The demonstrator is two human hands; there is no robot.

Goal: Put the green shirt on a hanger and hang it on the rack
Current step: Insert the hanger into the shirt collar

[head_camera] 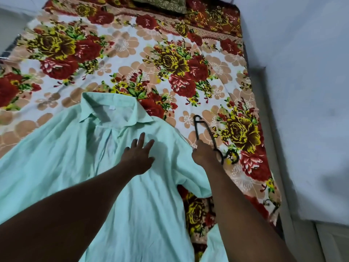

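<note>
Green shirt (75, 157) lies spread flat, front up, on floral bedsheet (132, 53), collar toward far end of bed. Small white tag (111, 107) inside collar; any print on it too small to read. Left hand (138, 157) lies palm down on shirt's chest just below collar, fingers straight and spread, holding nothing. Right hand (204, 155), beside shirt's shoulder, has fingers curled round black hanger (208, 132), held over sheet. Patterned pillow (160, 4) at head of bed.

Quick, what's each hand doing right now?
Left hand: open, fingers spread, resting flat on the green shirt.
Right hand: closed around the black hanger.
</note>
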